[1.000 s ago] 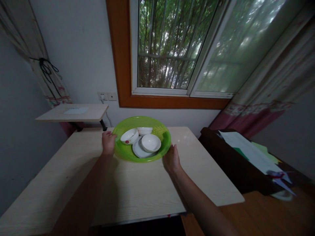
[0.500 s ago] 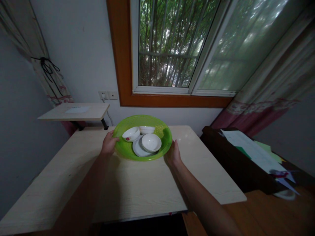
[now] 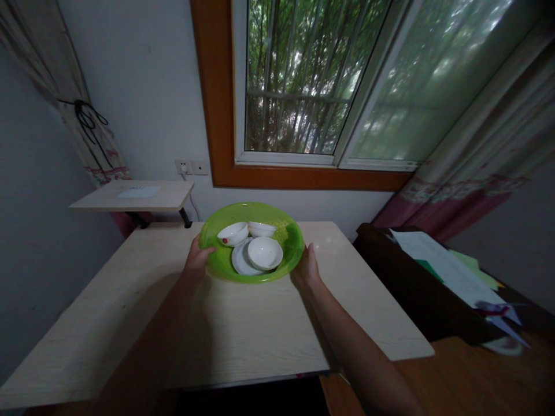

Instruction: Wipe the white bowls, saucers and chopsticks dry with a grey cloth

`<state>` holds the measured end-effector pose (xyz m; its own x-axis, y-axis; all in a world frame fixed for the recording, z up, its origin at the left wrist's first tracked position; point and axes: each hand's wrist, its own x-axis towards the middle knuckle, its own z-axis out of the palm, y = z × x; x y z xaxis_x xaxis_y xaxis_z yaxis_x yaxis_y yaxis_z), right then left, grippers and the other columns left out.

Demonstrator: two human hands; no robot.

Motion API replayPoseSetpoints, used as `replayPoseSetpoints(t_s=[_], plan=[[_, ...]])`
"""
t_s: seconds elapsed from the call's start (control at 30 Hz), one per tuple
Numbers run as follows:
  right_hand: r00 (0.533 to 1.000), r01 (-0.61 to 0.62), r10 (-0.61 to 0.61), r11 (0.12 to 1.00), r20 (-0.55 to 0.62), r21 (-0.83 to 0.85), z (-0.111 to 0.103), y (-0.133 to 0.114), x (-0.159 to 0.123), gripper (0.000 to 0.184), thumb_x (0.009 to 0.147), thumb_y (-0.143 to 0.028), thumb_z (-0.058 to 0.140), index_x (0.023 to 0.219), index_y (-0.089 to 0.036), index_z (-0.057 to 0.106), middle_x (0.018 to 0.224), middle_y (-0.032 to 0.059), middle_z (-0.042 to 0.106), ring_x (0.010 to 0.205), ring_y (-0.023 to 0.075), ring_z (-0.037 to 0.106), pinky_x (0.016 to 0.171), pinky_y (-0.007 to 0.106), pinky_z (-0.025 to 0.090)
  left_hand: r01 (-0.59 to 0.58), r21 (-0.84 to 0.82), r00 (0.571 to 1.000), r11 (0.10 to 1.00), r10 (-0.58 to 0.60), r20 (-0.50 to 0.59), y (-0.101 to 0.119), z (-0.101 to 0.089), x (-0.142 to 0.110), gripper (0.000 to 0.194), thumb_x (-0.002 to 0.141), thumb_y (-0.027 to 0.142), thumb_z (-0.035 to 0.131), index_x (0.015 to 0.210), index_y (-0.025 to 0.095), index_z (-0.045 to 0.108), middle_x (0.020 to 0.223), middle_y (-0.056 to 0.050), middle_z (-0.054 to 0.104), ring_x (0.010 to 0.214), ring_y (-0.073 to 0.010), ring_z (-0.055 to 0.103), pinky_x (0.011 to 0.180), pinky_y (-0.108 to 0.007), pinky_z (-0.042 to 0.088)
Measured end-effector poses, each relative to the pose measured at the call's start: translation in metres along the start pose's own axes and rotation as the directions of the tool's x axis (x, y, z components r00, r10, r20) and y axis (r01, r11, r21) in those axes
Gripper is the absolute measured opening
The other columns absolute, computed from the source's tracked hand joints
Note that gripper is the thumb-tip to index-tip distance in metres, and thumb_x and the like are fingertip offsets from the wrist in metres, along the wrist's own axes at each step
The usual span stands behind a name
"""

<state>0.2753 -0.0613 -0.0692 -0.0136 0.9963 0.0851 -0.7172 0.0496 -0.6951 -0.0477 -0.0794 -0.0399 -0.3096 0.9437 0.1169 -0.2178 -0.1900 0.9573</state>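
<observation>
A round green plastic basin (image 3: 286, 228) sits toward the far side of a light wooden table (image 3: 243, 323). Inside it are three white bowls (image 3: 265, 252) and a white plate (image 3: 239, 263). My left hand (image 3: 197, 260) grips the basin's left rim, thumb over the edge. My right hand (image 3: 307, 267) presses against the right rim with fingers curled round it.
A window with bars (image 3: 290, 81) is behind the table. A small side table (image 3: 134, 195) stands at the left by a curtain. A dark cabinet (image 3: 416, 289) with papers (image 3: 437, 263) on it is at the right. A wall socket (image 3: 191, 167) is below the window frame.
Both hands have closed in on the basin's rim and shifted slightly forward; the basin sits a little higher in view than a second ago.
</observation>
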Motion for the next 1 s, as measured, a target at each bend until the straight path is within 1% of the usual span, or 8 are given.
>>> replayPoseSetpoints(t_s=[0.13,0.3,0.43,0.57,0.7,0.83,0.93,1.0], plan=[[1.0,0.016,-0.016,1.0,-0.016,0.005,0.001,0.002,-0.004,0.053,0.098,-0.064,0.041,0.13,-0.029,0.064,0.132,0.0035,0.07,0.127,0.0289,0.062,0.118,0.053,0.037,0.06,0.016,0.997,0.998,-0.059,-0.043,-0.001,0.002,-0.002,0.067,0.055,0.007,0.067,0.121,0.018,0.063,0.109,-0.01,0.075,0.1,-0.0318,0.072,0.088,-0.045,0.06],[0.999,0.038,-0.038,0.999,-0.013,-0.003,-0.009,0.01,-0.015,0.051,0.099,-0.062,0.042,0.133,-0.031,0.062,0.135,0.0017,0.068,0.131,0.0258,0.059,0.117,0.05,0.039,0.073,0.063,0.993,0.995,-0.067,-0.097,0.003,0.005,0.013,0.058,0.057,0.008,0.059,0.113,0.02,0.061,0.1,-0.006,0.073,0.088,-0.0259,0.072,0.076,-0.038,0.061],[0.998,0.023,-0.025,0.999,-0.063,-0.029,-0.018,0.016,-0.022,0.049,0.1,-0.062,0.041,0.132,-0.032,0.061,0.134,0.0002,0.069,0.13,0.0238,0.059,0.116,0.049,0.041,0.08,0.084,0.994,0.993,-0.073,-0.078,0.004,0.006,0.018,0.052,0.057,0.007,0.055,0.107,0.019,0.063,0.09,-0.003,0.074,0.078,-0.0238,0.071,0.068,-0.035,0.059],[0.998,0.034,-0.034,0.999,-0.054,-0.016,-0.012,0.015,-0.02,0.047,0.1,-0.06,0.04,0.13,-0.032,0.063,0.134,0.0001,0.069,0.129,0.0235,0.06,0.116,0.048,0.041,0.08,0.09,0.995,0.993,-0.074,-0.071,0.0,0.0,0.022,0.054,0.058,0.006,0.056,0.11,0.021,0.065,0.093,-0.002,0.075,0.081,-0.0242,0.071,0.069,-0.035,0.059],[0.999,0.036,-0.035,0.999,-0.019,0.013,-0.002,0.009,-0.01,0.048,0.1,-0.06,0.04,0.126,-0.03,0.065,0.13,0.002,0.071,0.128,0.0248,0.061,0.115,0.049,0.042,0.081,0.076,0.994,0.994,-0.086,0.071,0.005,-0.013,0.035,0.062,0.056,0.005,0.056,0.115,0.021,0.065,0.103,-0.005,0.074,0.089,-0.0229,0.072,0.075,-0.032,0.059],[0.999,-0.025,0.025,0.999,-0.022,0.021,-0.002,0.003,0.001,0.051,0.098,-0.064,0.039,0.123,-0.029,0.067,0.124,0.0038,0.074,0.122,0.0278,0.065,0.113,0.053,0.045,0.18,0.075,0.956,0.981,-0.193,0.222,0.017,-0.017,0.05,0.069,0.054,0.003,0.058,0.121,0.02,0.064,0.108,-0.009,0.074,0.092,-0.0254,0.073,0.079,-0.036,0.06],[0.998,-0.054,0.055,0.998,-0.035,0.029,-0.003,0.0,0.004,0.054,0.098,-0.067,0.036,0.125,-0.03,0.065,0.121,0.0036,0.075,0.12,0.0286,0.066,0.11,0.055,0.047,0.208,0.061,0.952,0.976,-0.217,0.218,0.02,-0.012,0.054,0.069,0.055,0.003,0.061,0.122,0.02,0.063,0.11,-0.011,0.073,0.091,-0.0278,0.073,0.08,-0.04,0.06],[0.998,-0.052,0.053,0.998,-0.031,0.029,-0.002,0.0,0.003,0.053,0.098,-0.066,0.036,0.125,-0.031,0.065,0.121,0.0029,0.075,0.122,0.0281,0.065,0.11,0.054,0.047,0.175,0.058,0.974,0.983,-0.182,0.134,0.015,-0.009,0.052,0.064,0.059,0.006,0.064,0.121,0.02,0.062,0.113,-0.011,0.072,0.095,-0.028,0.073,0.082,-0.04,0.06]])
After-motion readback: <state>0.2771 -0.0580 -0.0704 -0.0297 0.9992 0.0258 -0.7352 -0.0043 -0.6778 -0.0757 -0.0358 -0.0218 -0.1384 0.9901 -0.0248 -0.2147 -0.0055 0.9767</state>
